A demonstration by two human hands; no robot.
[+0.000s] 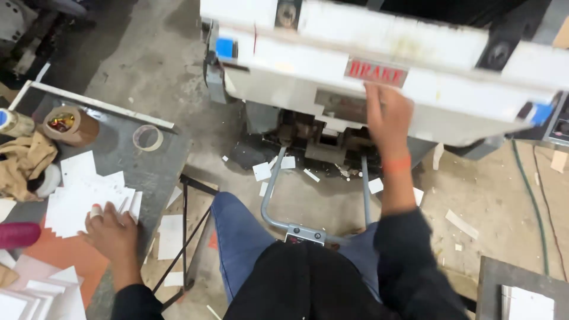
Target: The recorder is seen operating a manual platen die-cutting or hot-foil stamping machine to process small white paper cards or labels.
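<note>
at the left counter (148, 166): left hand (112, 234) is resting flat on a loose stack of white cards (83, 198), fingers (95, 212) spread over its near edge, pinching nothing yet. right hand (388, 118) is reaching far into the white press machine (379, 71), fingertips hidden at the feed slot, so their state cannot be told. step judged: feeding one card while gathering another. next move is calling for lifting a single card clear of the stack. tape rolls (71, 125) and floor scraps (278, 167) are lying nearby.
</note>
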